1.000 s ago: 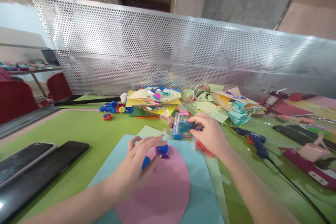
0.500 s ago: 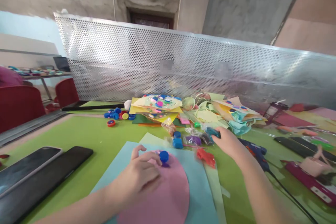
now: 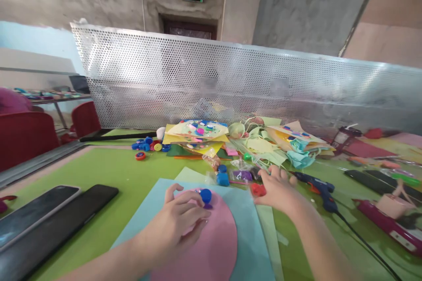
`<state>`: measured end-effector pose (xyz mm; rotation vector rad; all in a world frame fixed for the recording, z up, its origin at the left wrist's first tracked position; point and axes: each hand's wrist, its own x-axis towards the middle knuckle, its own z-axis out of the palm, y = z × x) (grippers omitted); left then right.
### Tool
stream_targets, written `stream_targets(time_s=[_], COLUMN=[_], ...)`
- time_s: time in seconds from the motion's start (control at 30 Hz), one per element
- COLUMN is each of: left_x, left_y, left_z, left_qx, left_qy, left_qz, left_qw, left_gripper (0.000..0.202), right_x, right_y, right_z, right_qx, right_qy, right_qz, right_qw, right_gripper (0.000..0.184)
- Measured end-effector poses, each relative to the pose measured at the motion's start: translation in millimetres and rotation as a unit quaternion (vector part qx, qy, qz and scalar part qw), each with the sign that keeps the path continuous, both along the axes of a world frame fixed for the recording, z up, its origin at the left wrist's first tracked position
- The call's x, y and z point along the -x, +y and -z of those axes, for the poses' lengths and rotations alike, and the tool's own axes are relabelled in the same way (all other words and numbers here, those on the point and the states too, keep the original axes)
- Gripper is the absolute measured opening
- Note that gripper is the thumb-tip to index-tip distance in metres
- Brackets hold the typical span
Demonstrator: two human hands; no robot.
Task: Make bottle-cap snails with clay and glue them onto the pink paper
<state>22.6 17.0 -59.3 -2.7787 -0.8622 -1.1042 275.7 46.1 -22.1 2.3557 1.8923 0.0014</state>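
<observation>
My left hand hovers over a pink paper shape that lies on a light blue sheet. Its fingers are loosely bent and apart, the tips close to a blue bottle cap near the top of the pink shape; I cannot tell if they touch it. My right hand is spread at the sheet's upper right corner, with thumb and fingers apart. Beside its thumb lies a red clay packet, partly covered by the hand. A purple clay packet and blue caps sit just left of it.
To the right are a glue gun with a black cable and a magenta power strip. Two phones lie at left. Decorated paper sheets are stacked before a perforated metal screen. More caps lie at back left.
My right hand has let go of a dark teal packet and moved nearer, spreading its fingers beside the red clay packet. My left hand has barely moved.
</observation>
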Motion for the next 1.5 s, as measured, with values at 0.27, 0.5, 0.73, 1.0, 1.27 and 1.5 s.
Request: stream_targets(time_s=[0.27,0.5,0.73,1.0,1.27,1.5], left_x=[1,-1,2,0,-5,-5], left_y=[-9,-8,-2,4,1,0], left_z=[-7.2,-7.3,2.3,-8.6,-12.9,-17.8], left_qx=[0.0,-0.009,0.04,0.258,0.347,0.346], left_qy=[0.062,0.057,-0.013,-0.171,-0.201,-0.181], left_qz=[0.003,-0.012,-0.073,-0.109,-0.056,-0.056], left_qw=[0.998,0.998,0.996,0.945,0.914,0.919], left_gripper=[0.023,0.025,0.025,0.019,0.019,0.029], right_x=[-8,-9,-4,37,42,44], right_y=[3,4,-1,-22,-26,-26], right_z=[2.6,5.5,-5.3,-7.8,-4.0,-5.3], right_qx=[0.035,0.039,-0.09,-0.1,-0.089,-0.079], right_qy=[0.035,0.085,0.184,0.35,0.388,0.373], right_qz=[-0.037,-0.072,-0.168,-0.31,-0.303,-0.301], right_qw=[0.998,0.993,0.964,0.878,0.866,0.874], right_gripper=[0.027,0.026,0.024,0.032,0.036,0.035])
